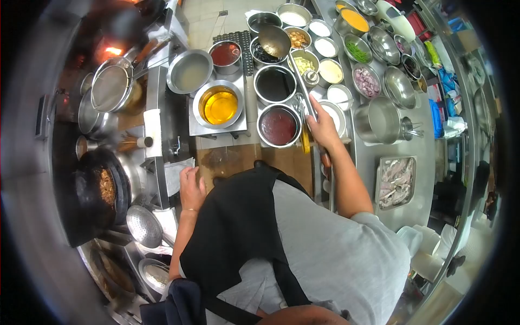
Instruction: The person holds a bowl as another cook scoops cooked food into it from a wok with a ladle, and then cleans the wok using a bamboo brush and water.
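My right hand (323, 123) is closed around the long handle of a ladle (274, 41). The ladle's bowl hangs over the pots at the far end, with some pale bits in it. Below that hand stand a pot of dark red sauce (278, 125) and a pot of nearly black liquid (275, 84). My left hand (193, 187) is beside a folded grey cloth (177, 174) at the stove edge. Its fingers are slightly bent and apart, with nothing visible in them. Further left, a black wok (86, 190) contains browned food (107, 187).
A pot of golden oil (219, 106) and a pot of cloudy liquid (190, 71) stand ahead. A flame (114, 51) burns at the far left. A perforated skimmer (144, 226) lies near the wok. On the right counter are a tray of raw pieces (396, 182) and several steel bowls.
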Demonstrator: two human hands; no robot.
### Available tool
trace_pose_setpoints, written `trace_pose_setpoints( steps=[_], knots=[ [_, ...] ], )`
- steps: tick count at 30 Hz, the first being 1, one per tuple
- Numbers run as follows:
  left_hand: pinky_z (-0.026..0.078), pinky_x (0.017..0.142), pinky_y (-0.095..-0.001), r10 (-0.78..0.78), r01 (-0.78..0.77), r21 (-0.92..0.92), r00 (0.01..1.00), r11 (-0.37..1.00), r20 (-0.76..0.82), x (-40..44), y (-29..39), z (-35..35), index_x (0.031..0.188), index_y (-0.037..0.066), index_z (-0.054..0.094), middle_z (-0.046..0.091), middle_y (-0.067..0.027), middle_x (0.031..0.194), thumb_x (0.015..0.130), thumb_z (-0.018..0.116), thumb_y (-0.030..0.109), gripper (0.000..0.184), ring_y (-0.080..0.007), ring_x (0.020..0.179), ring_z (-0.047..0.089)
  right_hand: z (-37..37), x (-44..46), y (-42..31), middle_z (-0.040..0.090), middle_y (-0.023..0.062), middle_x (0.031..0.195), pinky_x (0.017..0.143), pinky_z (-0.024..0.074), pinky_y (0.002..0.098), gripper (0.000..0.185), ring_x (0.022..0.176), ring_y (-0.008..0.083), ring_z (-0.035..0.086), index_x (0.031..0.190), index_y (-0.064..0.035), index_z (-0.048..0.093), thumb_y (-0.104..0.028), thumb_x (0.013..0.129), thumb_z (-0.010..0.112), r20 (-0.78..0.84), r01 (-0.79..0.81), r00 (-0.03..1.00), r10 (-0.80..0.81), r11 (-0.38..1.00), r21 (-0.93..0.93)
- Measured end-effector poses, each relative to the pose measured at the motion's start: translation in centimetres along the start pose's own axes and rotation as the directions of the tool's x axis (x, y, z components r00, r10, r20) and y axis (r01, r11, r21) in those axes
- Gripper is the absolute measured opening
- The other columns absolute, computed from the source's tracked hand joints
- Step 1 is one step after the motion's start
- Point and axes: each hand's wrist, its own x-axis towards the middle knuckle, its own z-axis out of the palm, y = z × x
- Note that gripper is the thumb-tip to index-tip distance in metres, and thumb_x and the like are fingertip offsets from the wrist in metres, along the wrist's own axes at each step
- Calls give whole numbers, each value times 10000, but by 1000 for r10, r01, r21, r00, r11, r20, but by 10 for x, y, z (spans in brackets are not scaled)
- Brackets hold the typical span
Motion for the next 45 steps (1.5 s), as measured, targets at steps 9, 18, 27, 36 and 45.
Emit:
trace_pose_setpoints(
  steps=[9,18,27,36,45],
  knots=[
    [498,1033,-474,-87,88,49,996,995,-16,-5,-5,5,1275,11,605,547,-244,1299,882,719,33,409,-446,1218,567,-23,-79,19,556,247,1532,1175,411,389,666,1447,348,527,1620,-90,401,-40,988,605,35,118,992,-120,992,45],
    [503,1050,-466,48,-48,6,997,999,64,22,11,22,1263,17,624,549,-231,1312,865,724,16,410,-427,1248,564,-28,-96,16,590,268,1473,1129,451,413,694,1392,410,553,1634,-177,392,-57,987,613,84,-63,994,64,998,-6],
    [498,1056,-465,53,-53,-1,996,999,74,22,12,23,1247,18,633,549,-234,1322,858,726,5,400,-432,1245,568,-26,-99,34,595,289,1446,1129,447,419,683,1389,421,550,1629,-165,397,-78,991,624,107,-29,994,26,999,22],
    [510,1041,-458,61,-61,4,996,998,68,19,15,22,1237,19,635,551,-219,1313,854,727,12,393,-420,1243,572,-23,-106,32,602,26,766,478,454,295,680,519,118,524,1646,-163,385,-53,1009,596,218,-223,963,158,924,312],
    [510,1048,-458,-106,106,2,994,994,2,-19,-10,7,1225,23,647,562,-223,1309,854,746,39,385,-420,1240,582,-22,-93,-8,442,-37,595,371,349,242,740,423,63,368,1690,-113,235,-10,1022,538,358,-268,931,70,796,542]
  ],
)
